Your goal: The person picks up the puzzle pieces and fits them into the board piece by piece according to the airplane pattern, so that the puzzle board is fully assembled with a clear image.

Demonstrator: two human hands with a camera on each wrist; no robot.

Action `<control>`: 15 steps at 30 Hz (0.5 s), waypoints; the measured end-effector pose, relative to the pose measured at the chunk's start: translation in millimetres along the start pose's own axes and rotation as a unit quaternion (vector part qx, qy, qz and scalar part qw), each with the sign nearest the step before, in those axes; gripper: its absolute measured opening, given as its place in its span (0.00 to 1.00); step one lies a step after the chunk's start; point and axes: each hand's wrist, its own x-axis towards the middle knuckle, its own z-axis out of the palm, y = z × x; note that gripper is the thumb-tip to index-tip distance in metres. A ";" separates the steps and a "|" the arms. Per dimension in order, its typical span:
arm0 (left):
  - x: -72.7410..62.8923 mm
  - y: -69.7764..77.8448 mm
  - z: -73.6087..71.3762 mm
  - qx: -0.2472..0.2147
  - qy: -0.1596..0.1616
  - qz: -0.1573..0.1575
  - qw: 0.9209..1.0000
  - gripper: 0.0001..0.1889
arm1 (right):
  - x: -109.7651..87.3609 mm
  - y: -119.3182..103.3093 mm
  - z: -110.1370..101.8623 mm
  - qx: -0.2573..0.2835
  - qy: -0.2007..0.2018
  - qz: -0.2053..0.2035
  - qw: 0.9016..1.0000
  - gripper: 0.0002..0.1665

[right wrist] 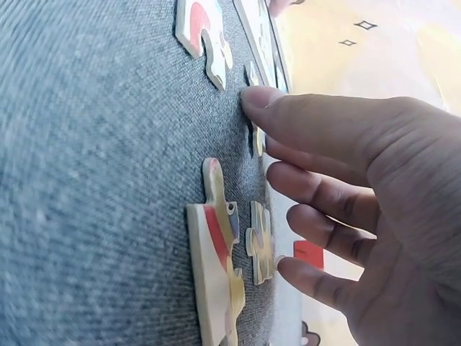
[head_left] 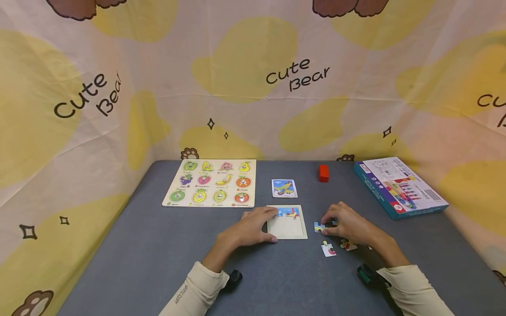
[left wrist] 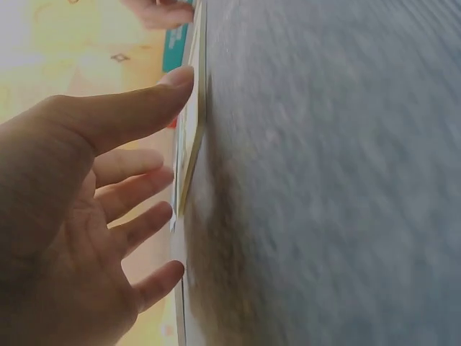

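My left hand (head_left: 253,226) rests at the left side of a pale square puzzle tray (head_left: 290,230), fingers spread, thumb at its near corner. Two or so blue picture pieces (head_left: 290,212) sit along the tray's far side. To the right of the tray, my right hand (head_left: 345,224) pinches a blue-and-yellow jigsaw piece (head_left: 319,227) between thumb and index finger, close to the tabletop; the fingers partly hide it. Just nearer lies a white piece with a red curve (head_left: 328,249). Another piece, with red and yellow, (head_left: 348,245) lies below the right palm.
A picture card with an airplane (head_left: 284,188) lies beyond the tray. Far left is a fruit puzzle board (head_left: 209,183). A red block (head_left: 323,174) stands at the back, and a teal-sided box (head_left: 401,188) lies far right. Printed cloth walls (head_left: 237,149) border the table.
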 end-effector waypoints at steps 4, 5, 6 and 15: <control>-4.4 -5.7 -1.6 0.006 -0.001 -0.005 1.000 0.42 | 0.3 -0.9 0.6 0.000 0.010 -0.005 1.000 0.15; -5.2 -6.7 -1.8 0.012 -0.001 -0.005 1.000 0.42 | 0.7 -1.3 0.7 -0.001 0.014 -0.009 1.000 0.15; -6.1 -7.3 -2.2 0.016 0.001 -0.005 1.000 0.42 | 1.2 -2.0 0.9 0.000 0.018 -0.012 1.000 0.14; -10.3 -11.1 -4.6 0.010 -0.002 -0.010 1.000 0.41 | 12.9 -14.2 3.7 0.026 0.021 -0.016 0.999 0.16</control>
